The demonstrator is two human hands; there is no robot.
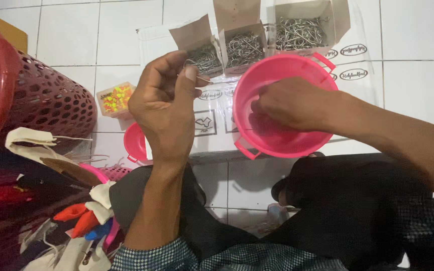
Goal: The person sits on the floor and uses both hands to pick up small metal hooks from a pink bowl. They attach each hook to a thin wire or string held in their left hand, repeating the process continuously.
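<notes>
Taking the pink tub (297,145) as our landmark, we go from left to right:

Red basket (46,100): far left of the tub, lying on its side on the tiled floor (418,30).
Bead box (116,98): left of the tub, well apart.
Left hand (164,108): just left of the tub and raised; our thumb and fingertips are pinched together on a thin wire hook (203,78), whose long axis points right, toward the tub's rim.
Hook boxes (242,47): three open cartons just beyond the tub.
Right hand (297,103): reaching down inside the tub, the nearer hand to its floor; we cannot tell whether its fingers hold anything.
</notes>
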